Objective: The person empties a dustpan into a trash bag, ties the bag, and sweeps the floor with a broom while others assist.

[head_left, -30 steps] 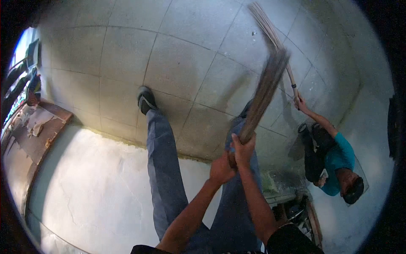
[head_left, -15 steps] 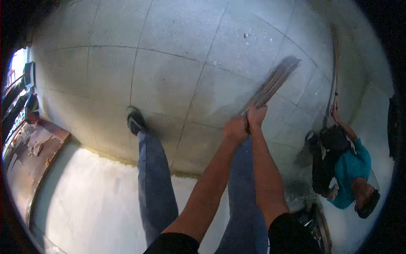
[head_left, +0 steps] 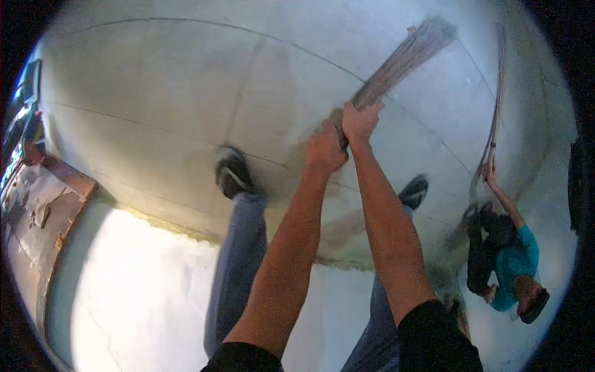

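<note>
A stick broom made of thin brown bristles slants up and to the right, away from me over the tiled floor. My left hand is closed around its handle end. Just above it, my right hand grips the bundle where the bristles begin to fan out. Both arms reach straight forward. Whether the bristle tips touch the floor, I cannot tell.
At right a co-worker in a teal top crouches, holding another long broom. My shoes stand on the floor. A worn wooden board with debris lies left, near a pale wall.
Both hands and the broom have moved farther up in view, the hands also leftward. My left shoe shifted right, and my right shoe now shows. The co-worker's broom has swung slightly.
</note>
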`<action>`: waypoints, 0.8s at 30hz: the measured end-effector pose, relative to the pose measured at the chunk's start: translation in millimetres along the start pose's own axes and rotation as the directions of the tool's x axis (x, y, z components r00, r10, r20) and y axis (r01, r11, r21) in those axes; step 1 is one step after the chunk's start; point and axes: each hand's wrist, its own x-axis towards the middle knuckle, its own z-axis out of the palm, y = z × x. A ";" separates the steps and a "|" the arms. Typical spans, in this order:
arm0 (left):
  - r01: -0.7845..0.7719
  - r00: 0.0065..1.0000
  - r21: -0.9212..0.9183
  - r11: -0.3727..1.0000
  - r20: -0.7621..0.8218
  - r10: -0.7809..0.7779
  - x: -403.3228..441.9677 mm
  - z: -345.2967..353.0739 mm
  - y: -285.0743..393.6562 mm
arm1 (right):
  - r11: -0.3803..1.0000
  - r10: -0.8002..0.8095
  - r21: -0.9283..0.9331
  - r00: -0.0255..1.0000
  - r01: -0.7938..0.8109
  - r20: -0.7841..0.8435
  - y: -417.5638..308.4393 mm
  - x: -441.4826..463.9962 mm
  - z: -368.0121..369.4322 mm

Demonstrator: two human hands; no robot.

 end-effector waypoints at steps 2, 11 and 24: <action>0.028 0.996 0.066 0.997 0.081 -0.033 -1.2 -19.6 -21.7 | 0.995 -0.098 -0.033 0.993 0.096 -0.069 -27.6 -13.7 15.8; -0.013 0.983 -0.189 0.982 -0.183 -0.022 -10.3 -96.5 -134.1 | 0.995 -0.096 0.008 0.980 0.096 0.173 -151.0 -104.0 77.9; 0.100 0.857 -0.418 0.903 -0.424 -0.292 -64.0 -218.7 -266.9 | 0.936 -0.319 0.060 0.766 0.346 0.558 -285.2 -242.6 182.9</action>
